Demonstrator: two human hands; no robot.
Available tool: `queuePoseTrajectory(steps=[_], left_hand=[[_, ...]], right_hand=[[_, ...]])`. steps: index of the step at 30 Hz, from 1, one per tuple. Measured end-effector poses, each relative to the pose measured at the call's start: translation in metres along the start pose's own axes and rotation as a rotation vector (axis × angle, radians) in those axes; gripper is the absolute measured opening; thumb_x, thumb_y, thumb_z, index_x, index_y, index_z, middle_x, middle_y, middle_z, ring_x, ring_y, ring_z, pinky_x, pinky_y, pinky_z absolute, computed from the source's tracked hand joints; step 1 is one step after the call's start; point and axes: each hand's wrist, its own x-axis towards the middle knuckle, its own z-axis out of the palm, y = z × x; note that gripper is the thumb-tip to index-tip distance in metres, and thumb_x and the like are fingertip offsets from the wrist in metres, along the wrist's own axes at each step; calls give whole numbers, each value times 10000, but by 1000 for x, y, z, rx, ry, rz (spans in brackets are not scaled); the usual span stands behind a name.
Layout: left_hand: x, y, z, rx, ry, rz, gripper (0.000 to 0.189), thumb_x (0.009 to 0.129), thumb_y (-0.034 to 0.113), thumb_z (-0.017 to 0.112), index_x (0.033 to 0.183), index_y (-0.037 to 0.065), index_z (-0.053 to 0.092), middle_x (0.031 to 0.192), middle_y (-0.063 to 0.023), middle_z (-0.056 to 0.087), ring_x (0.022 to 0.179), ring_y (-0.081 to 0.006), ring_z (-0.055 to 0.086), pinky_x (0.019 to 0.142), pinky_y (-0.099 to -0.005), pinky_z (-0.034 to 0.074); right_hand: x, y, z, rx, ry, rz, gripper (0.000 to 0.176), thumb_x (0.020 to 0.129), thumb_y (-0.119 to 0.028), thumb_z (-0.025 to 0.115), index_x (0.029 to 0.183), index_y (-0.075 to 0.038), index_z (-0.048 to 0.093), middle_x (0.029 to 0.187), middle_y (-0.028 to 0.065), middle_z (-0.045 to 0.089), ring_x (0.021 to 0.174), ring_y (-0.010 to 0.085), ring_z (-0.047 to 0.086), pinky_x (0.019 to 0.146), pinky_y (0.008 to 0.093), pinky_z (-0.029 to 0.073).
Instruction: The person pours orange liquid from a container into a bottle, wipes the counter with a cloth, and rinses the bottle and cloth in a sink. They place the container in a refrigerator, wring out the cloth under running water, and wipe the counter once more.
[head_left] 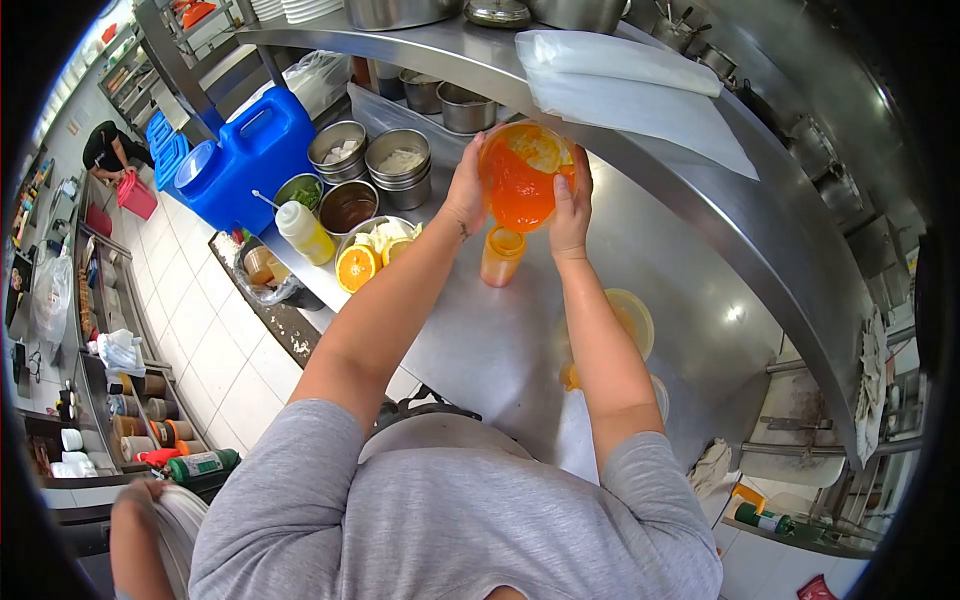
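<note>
Both my hands grip a round plastic tub (520,190) of bright orange-red sauce, tilted with its lower edge toward me. My left hand (467,192) is wrapped round its left side. On its right side is my right hand (573,208), thumb along the wall. Directly below the tub's lower edge, an orange-stained plastic bottle (502,262) without a cap stands upright on the steel counter (460,340). A pale round lid or container (632,322) lies partly hidden under my right forearm.
To the left are a white-and-yellow squeeze bottle (305,234), orange halves (358,268) in a bowl, steel pots (400,165) and a blue jerrycan (255,150). A steel shelf (480,60) with plastic sheets (630,100) overhangs the counter. Other people are at far left and lower left.
</note>
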Motion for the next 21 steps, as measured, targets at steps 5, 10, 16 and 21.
queuePoseTrajectory(steps=[5,10,16,21], left_hand=[[-2,-1,2,22,-16,40,611,996,461,332,1468,73,324,1457,-101,418,1343,-235,390,1110,-367,306],[-3,-7,4,8,-9,86,621,994,462,323,1471,65,313,1466,-108,404,1345,-239,388,1109,-371,311],[4,-9,0,-36,-31,88,608,999,452,307,1464,61,321,1456,-110,410,1333,-243,399,1100,-375,325],[3,-9,2,-32,-28,112,601,1003,449,294,1461,62,325,1449,-109,417,1327,-242,404,1097,-371,330]], right_hand=[[0,1,2,-23,17,-39,528,932,-401,524,1333,-65,459,1263,151,505,1195,306,432,1043,405,334],[0,3,3,-16,12,-39,535,929,-400,525,1332,-54,461,1271,154,510,1193,309,434,1041,410,334],[1,5,1,-15,-52,-10,580,966,-313,486,1422,20,352,1459,170,376,1352,286,353,1128,375,253],[2,5,3,-11,-50,-1,577,960,-298,494,1420,20,352,1446,166,388,1342,283,366,1125,376,260]])
